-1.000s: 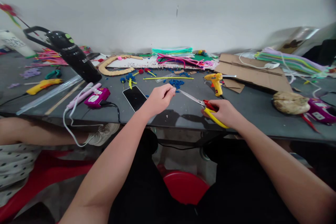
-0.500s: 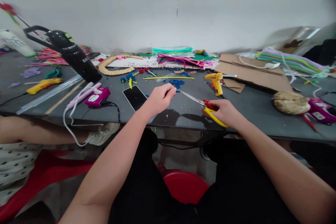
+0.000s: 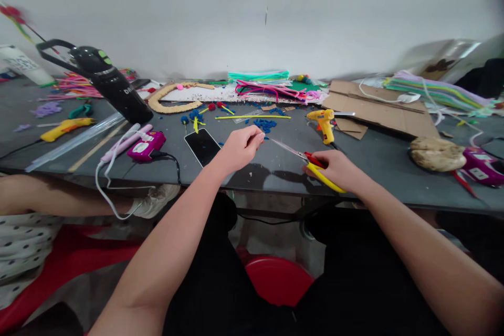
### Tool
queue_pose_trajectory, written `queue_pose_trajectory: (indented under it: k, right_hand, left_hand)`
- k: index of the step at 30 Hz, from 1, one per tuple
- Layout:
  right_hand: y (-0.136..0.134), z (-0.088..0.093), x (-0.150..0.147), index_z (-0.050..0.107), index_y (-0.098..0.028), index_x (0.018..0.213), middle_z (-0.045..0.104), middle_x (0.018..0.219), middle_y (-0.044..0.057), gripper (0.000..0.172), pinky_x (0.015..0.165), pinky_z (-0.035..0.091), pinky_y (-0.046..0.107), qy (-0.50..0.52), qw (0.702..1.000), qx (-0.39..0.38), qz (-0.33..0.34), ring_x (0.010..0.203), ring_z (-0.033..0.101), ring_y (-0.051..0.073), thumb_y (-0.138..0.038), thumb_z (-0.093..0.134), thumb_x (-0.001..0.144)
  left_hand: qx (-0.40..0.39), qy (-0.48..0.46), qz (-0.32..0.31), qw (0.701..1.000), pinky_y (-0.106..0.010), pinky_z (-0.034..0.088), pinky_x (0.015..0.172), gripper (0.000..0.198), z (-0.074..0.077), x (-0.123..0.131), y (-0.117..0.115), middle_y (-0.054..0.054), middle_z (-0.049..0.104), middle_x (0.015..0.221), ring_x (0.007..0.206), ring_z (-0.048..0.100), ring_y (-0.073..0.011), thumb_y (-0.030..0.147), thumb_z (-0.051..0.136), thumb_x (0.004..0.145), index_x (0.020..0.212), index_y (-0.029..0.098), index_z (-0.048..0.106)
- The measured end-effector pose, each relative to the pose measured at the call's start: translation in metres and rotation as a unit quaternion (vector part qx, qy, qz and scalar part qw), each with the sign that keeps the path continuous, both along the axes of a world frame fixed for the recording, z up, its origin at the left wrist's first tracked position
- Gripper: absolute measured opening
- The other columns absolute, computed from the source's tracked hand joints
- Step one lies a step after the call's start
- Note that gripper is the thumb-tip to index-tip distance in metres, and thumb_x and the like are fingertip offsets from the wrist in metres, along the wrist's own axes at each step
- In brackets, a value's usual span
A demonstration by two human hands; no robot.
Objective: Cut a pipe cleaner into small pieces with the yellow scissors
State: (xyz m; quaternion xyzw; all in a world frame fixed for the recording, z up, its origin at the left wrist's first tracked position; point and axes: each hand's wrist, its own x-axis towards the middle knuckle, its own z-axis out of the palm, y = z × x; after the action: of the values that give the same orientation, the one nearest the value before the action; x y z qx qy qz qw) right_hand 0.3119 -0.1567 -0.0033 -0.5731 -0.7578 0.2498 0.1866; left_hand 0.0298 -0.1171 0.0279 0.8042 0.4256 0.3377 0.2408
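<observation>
My right hand (image 3: pixel 334 168) is wrapped round the red and yellow handles of a pair of scissors (image 3: pixel 289 148). Their blades point left, the tips close to the fingers of my left hand (image 3: pixel 244 147). That hand is closed in a pinch above the table; a speck of blue shows by its fingertips, too small to name. Just beyond the scissors lies a pile of blue fuzzy snippets (image 3: pixel 265 125). A yellow pipe cleaner (image 3: pixel 254 117) lies behind the pile. Under my left wrist a smartphone (image 3: pixel 202 146) rests flat, with blue fuzzy balls on yellow stems (image 3: pixel 196 118) beyond it.
A yellow glue gun (image 3: pixel 324 125) stands right of the snippets, before flattened cardboard (image 3: pixel 378 107). To the left are a black bottle (image 3: pixel 112 84), a purple power adapter (image 3: pixel 146 147) with cables and another glue gun (image 3: pixel 66 129). A person's leg (image 3: pixel 59 194) is at the lower left.
The scissors' handles have shifted slightly down and right, and the blades look blurred and closer together. My left hand stays almost in place.
</observation>
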Motion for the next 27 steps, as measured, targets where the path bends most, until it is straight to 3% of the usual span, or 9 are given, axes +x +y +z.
queue_pose_trajectory:
  k: [27]
  right_hand:
    - [-0.0029, 0.0058, -0.0016, 0.056, -0.018, 0.063, 0.051, 0.059, -0.002, 0.035, 0.054, 0.030, 0.027, 0.002, 0.999, -0.048, -0.003, 0.059, 0.041, 0.013, -0.049, 0.064, 0.077]
  left_hand:
    - [0.004, 0.006, -0.008, 1.000, -0.026, 0.034, 0.057, 0.025, -0.0003, -0.0002, -0.0009, 0.001, 0.057, 0.068, 0.058, 0.045, -0.0105, 0.032, 0.046, 0.097, 0.079, 0.017, 0.056]
